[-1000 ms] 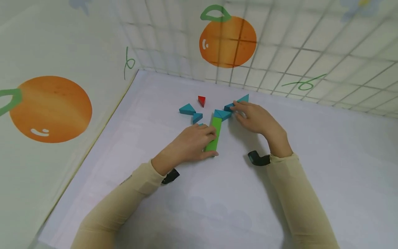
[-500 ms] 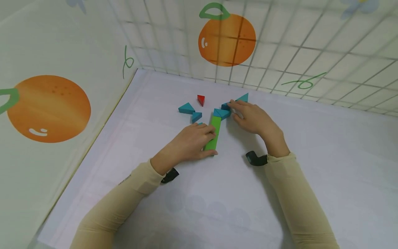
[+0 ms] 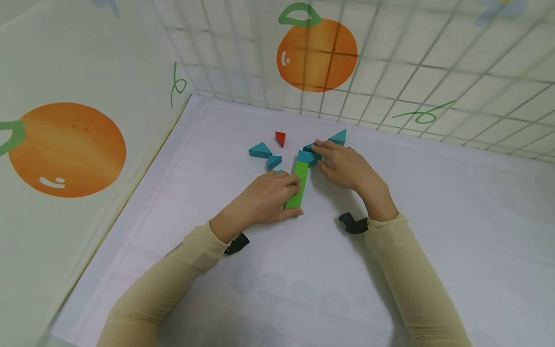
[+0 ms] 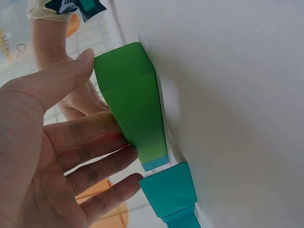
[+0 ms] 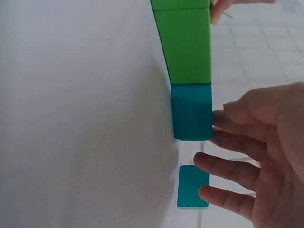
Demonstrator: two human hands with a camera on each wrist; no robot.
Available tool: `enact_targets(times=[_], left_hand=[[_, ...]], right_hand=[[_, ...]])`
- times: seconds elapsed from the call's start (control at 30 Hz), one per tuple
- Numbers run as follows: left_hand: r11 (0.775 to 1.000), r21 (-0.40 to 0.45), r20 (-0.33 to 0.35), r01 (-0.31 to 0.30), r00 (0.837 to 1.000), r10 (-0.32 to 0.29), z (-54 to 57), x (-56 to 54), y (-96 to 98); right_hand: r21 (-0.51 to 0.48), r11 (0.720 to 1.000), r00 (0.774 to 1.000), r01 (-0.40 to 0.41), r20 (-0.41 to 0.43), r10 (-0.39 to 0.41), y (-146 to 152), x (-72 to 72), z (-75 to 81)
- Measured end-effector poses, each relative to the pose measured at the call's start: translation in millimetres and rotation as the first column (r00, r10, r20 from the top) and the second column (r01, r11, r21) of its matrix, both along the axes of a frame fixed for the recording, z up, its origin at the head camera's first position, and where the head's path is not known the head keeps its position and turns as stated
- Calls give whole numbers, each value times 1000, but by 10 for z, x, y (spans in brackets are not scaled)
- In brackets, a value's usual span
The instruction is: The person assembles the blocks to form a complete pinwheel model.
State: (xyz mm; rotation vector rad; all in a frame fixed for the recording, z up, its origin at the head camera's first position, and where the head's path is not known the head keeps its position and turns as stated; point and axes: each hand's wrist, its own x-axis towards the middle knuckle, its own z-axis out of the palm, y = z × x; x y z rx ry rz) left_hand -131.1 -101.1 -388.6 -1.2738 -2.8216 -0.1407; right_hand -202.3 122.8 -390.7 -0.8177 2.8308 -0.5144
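In the head view, my left hand [image 3: 273, 197] rests along a row of green blocks [image 3: 300, 183], thumb at the near end. Its fingers lie nearly straight on the row in the left wrist view, where a blue block [image 4: 169, 190] sits by the little fingertip. Blue triangular blocks [image 3: 302, 156] adjoin the green row's far end. My right hand [image 3: 344, 164] touches another blue triangular block [image 3: 309, 147] just behind them with extended fingertips. The right wrist view shows these fingers spread near the end blue block [image 5: 192, 111] and a separate blue block [image 5: 192, 186].
A red triangular block [image 3: 281, 139] lies farther back. Blue triangular blocks [image 3: 260, 150] sit to its left front, and one more blue triangular block [image 3: 339, 136] beyond my right fingers. Printed walls border the white surface [image 3: 312, 270]. Black devices [image 3: 353, 224] stick out at both wrists.
My right hand has moved left, and the blue triangular block under its fingertips has slid left behind the green row's far end. My left hand has stayed in place.
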Motion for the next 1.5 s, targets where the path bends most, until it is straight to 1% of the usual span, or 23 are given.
enact_targets(times=[0.23, 0.5, 0.87, 1.5], left_hand=[[1000, -4, -3, 3, 1000, -3, 8, -2, 2], [1000, -2, -7, 3, 1000, -3, 11, -5, 1], [1000, 3, -9, 7, 1000, -7, 22, -6, 13], [1000, 6, -5, 7, 1000, -7, -4, -9, 0]], right_hand=[[-11, 1000, 1000, 3, -27, -4, -22, 15, -2], [15, 1000, 999, 5, -33, -5, -34, 30, 20], [1, 999, 998, -35, -60, 35, -43, 39, 12], [11, 999, 998, -51, -35, 51, -58, 20, -17]])
